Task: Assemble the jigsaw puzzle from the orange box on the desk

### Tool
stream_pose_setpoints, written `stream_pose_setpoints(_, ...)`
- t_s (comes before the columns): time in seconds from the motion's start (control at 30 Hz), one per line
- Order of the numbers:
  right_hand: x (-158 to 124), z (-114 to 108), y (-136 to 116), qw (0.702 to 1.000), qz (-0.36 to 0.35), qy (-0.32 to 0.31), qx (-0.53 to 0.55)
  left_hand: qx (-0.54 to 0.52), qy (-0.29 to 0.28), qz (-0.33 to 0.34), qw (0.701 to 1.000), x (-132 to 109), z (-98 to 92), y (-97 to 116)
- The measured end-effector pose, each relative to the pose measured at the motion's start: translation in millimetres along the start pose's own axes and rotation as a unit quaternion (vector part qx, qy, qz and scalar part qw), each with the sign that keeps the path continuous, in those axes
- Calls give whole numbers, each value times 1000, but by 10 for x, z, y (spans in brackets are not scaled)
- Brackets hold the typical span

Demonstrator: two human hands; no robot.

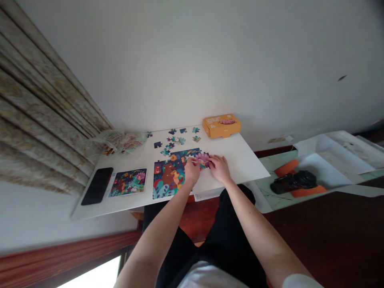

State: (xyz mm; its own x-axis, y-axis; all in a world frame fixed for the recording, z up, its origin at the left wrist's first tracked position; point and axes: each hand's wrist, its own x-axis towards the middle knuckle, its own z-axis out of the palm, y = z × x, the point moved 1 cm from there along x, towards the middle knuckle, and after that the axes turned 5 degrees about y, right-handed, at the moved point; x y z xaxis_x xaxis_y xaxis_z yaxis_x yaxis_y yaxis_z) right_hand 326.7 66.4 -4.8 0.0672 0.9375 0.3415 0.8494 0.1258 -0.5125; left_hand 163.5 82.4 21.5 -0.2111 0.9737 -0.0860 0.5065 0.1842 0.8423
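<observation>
A partly joined jigsaw puzzle with dark blue, red and orange animal pictures lies near the table's front edge. At its right side, my left hand is closed, thumb and fingertips pinched at the edge of a pink and purple puzzle piece. My right hand bends its fingers against the right edge of the pink and purple part, gripping a piece there. My fingers partly cover these pieces, so their joints are hard to see. Behind the puzzle are several loose puzzle pieces.
A picture card and black phone lie at left, with a clear plastic bag behind them. An orange puzzle box stands at the back of the white table. Rightward are a black camera and white open box.
</observation>
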Motion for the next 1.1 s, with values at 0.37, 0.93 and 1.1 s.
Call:
stream_pose_setpoints(0.37,-2,-6,-20,1000,-6,6,-8,246,-48,119,961,-107,-167,210)
stream_pose_setpoints(0.93,-4,-4,-23,1000,-10,8,-12,319,-105,373,865,-266,-85,-49)
stream_pose_setpoints(1.1,-8,-3,-25,1000,-12,10,-13,321,-128,356,868,-296,-60,-81)
